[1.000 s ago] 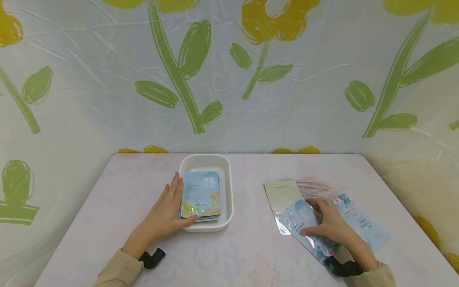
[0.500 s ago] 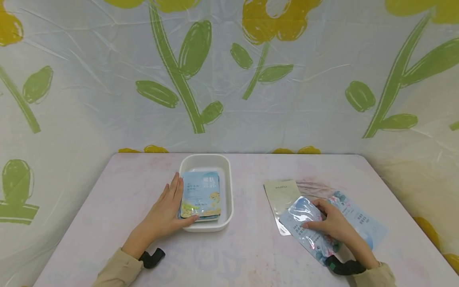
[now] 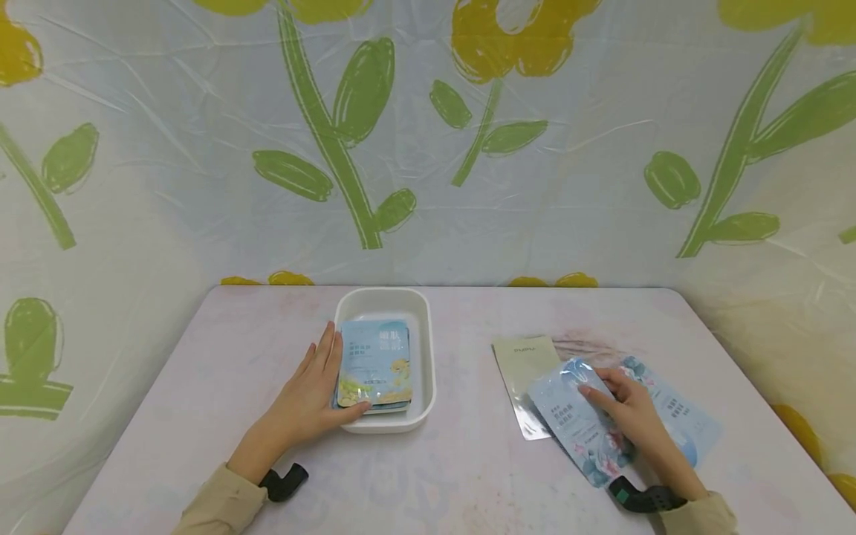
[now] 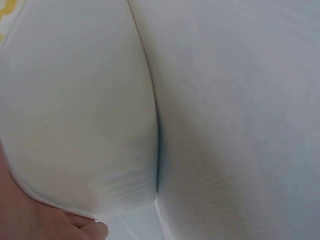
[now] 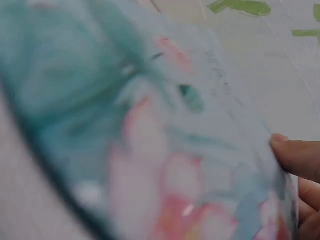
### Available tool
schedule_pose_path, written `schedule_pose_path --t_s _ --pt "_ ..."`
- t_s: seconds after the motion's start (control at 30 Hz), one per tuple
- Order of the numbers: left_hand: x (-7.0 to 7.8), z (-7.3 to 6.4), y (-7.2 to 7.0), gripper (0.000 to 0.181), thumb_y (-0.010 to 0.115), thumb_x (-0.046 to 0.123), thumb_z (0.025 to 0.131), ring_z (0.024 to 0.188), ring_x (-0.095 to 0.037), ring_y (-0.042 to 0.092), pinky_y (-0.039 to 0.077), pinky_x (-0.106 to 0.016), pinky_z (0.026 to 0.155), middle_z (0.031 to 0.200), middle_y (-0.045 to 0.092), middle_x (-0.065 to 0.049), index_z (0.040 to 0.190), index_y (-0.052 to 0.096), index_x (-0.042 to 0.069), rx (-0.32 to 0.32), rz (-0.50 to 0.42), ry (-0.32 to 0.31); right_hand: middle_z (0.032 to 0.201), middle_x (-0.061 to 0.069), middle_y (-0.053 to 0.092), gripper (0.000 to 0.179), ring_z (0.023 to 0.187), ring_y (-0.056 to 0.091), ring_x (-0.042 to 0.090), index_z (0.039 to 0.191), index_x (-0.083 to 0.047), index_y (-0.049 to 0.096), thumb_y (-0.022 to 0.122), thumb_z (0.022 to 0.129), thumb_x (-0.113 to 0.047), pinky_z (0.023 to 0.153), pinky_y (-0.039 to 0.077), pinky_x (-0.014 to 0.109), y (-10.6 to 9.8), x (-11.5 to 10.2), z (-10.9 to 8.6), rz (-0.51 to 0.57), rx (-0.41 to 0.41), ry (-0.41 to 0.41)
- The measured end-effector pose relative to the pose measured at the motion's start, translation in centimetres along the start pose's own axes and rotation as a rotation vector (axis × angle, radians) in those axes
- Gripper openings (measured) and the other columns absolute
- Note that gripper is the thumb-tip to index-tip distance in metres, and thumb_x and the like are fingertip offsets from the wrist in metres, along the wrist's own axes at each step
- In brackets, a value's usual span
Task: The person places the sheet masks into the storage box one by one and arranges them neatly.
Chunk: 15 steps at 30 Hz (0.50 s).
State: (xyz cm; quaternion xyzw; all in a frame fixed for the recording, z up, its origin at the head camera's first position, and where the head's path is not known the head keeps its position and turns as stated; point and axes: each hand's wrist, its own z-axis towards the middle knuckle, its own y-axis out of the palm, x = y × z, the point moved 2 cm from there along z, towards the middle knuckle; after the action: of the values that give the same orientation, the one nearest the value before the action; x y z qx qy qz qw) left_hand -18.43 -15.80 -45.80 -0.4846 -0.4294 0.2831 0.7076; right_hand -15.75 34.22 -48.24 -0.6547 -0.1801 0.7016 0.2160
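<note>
My right hand (image 3: 631, 412) pinches a blue sheet mask packet (image 3: 575, 420) by its right edge, thumb on top and fingers behind. In the right wrist view the packet's lotus print (image 5: 165, 165) fills most of the picture, the thumb at its edge. Under my wrist lies a second blue packet (image 3: 689, 423), partly hidden. A pale green packet (image 3: 524, 360) is partly covered by the held one. My left hand (image 3: 301, 394) rests with straight fingers along the left side of a white tray (image 3: 430, 371), thumb over its near corner. Inside the tray sits a stack of packets, a blue one (image 3: 374, 364) uppermost.
The pale table (image 3: 461, 475) reaches back to a wall covering with a flower print (image 3: 428, 223). Black wrist straps (image 3: 284, 483) sit on both wrists, close over the tabletop. The tray's smooth outer wall (image 4: 80, 100) fills the left part of the left wrist view.
My right hand has taken hold of the blue packet, whose far end has tilted up and swung to the right, uncovering more of the green one. The left hand and tray have stayed still.
</note>
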Motion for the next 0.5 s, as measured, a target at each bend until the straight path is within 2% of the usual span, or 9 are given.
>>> schedule_pose_path --t_s 0.17,0.3,0.5 --pt "0.00 -0.05 0.00 0.120 0.055 0.075 0.084 0.152 -0.029 0.000 0.013 -0.052 0.120 0.164 -0.008 -0.019 0.156 0.003 -0.006 -0.007 0.000 -0.008 0.078 -0.006 0.069 0.031 0.057 0.063 0.011 0.119 0.002 0.057 0.064 0.098 -0.020 0.048 0.051 0.025 0.01 -0.37 -0.06 0.138 0.050 0.062" --pt "-0.02 -0.02 0.09 0.121 0.056 0.075 0.084 0.152 -0.028 0.000 0.013 -0.051 0.121 0.164 -0.008 -0.019 0.156 0.003 -0.007 -0.002 0.002 -0.004 0.083 -0.008 0.072 0.020 0.062 0.065 0.009 0.114 -0.006 0.061 0.064 0.098 -0.018 0.052 0.053 0.024 0.13 -0.48 -0.08 0.232 0.047 0.061" --pt "0.02 0.04 0.08 0.122 0.056 0.075 0.083 0.152 -0.028 0.002 0.014 -0.051 0.121 0.164 -0.007 -0.020 0.156 0.002 -0.007 0.007 -0.009 -0.012 0.089 -0.007 0.074 0.018 0.069 0.067 0.009 0.117 -0.012 0.064 0.062 0.099 -0.015 0.059 0.055 0.020 0.28 -0.53 0.03 0.344 0.008 0.068"
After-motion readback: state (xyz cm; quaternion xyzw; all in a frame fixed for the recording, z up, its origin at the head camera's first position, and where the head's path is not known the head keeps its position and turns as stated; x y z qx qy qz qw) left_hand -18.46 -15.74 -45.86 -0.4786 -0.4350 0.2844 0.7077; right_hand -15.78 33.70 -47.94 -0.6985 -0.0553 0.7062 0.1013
